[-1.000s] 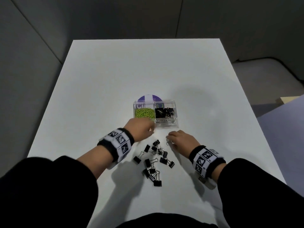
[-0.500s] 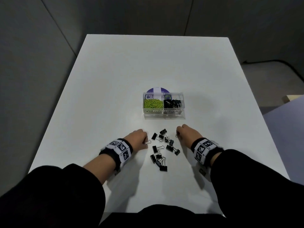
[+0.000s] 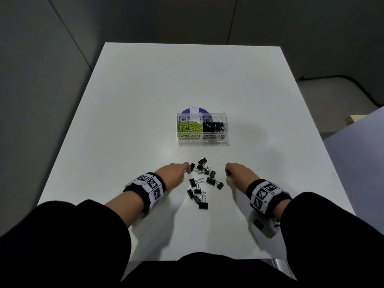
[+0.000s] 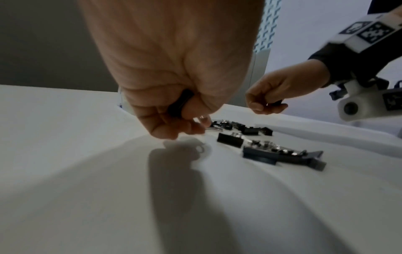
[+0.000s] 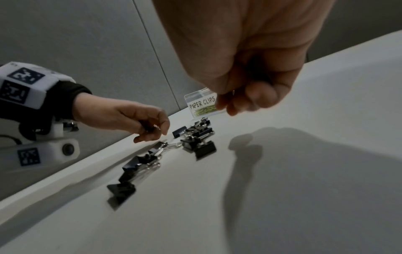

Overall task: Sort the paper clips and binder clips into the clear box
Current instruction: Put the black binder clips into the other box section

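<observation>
The clear box (image 3: 216,142) stands mid-table, green paper clips (image 3: 189,127) in its left compartment and black binder clips (image 3: 214,127) in its right. Several loose binder clips (image 3: 202,181) lie in a pile in front of it. My left hand (image 3: 187,168) is at the pile's left edge, fingers curled, holding a black binder clip (image 4: 180,104) and pinching a wire handle. At the pile's right, my right hand (image 3: 227,170) hovers with curled fingers around another black binder clip (image 4: 276,103), which shows only as a dark shape in the right wrist view.
A purple and white round disc (image 3: 194,111) lies just behind the box. The white table (image 3: 145,100) has grey wall panels behind and to the left. A pale purple surface (image 3: 357,146) sits beyond the table's right edge.
My left hand drew back from the box's front edge to the left side of the pile and took hold of a clip. The right hand stayed by the pile.
</observation>
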Motion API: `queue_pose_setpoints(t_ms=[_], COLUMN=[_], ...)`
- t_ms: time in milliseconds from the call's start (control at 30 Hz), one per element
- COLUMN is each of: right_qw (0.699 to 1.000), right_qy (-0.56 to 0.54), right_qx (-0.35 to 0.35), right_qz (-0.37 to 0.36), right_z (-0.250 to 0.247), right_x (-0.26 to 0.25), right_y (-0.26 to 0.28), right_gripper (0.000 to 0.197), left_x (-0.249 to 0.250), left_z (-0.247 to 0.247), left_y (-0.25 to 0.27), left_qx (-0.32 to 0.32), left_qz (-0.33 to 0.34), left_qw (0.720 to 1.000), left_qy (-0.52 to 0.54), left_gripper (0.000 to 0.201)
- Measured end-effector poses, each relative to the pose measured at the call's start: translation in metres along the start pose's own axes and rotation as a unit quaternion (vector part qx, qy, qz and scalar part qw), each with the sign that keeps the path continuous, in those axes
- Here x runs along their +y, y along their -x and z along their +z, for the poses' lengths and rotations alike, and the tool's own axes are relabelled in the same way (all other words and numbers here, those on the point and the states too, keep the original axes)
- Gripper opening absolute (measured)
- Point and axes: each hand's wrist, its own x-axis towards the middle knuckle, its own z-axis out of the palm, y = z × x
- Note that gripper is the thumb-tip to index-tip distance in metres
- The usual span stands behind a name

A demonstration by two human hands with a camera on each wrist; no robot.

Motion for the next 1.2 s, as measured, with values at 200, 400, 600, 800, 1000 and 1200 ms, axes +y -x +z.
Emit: queue_pose_setpoints(t_ms=[200, 400, 600, 800, 1000, 1200], right_qw=[0.999, 0.999, 0.999, 1.0, 0.999, 0.999], right_qy=[0.037, -0.001, 0.027, 0.023, -0.048, -0.031], right_qx=[-0.026, -0.032, -0.026, -0.018, 0.023, -0.025], right_qz=[0.005, 0.014, 0.008, -0.009, -0.01, -0.028], right_z=[0.017, 0.022, 0.017, 0.014, 0.021, 0.025], right_x=[-0.012, -0.016, -0.016, -0.007, -0.001, -0.014], right_y=[0.004, 0.001, 0.002, -0.001, 0.0, 0.0], right_gripper=[0.039, 0.017, 0.015, 0.011, 0.024, 0.054], left_x=[0.014, 0.015, 0.013, 0.012, 0.018, 0.033], left_z=[0.016, 0.027, 0.021, 0.016, 0.017, 0.029], left_y=[0.0, -0.003, -0.009, -0.015, -0.014, -0.012], left_qx=[-0.03, -0.017, -0.032, -0.031, 0.006, 0.029], left_qz=[0.004, 0.005, 0.005, 0.003, 0.002, -0.008], left_qw=[0.999, 1.0, 0.999, 1.0, 0.996, 0.987], left_qy=[-0.038, -0.026, 0.003, 0.002, -0.089, -0.159], left_gripper=[0.068, 0.059, 0.049, 0.039, 0.038, 0.034])
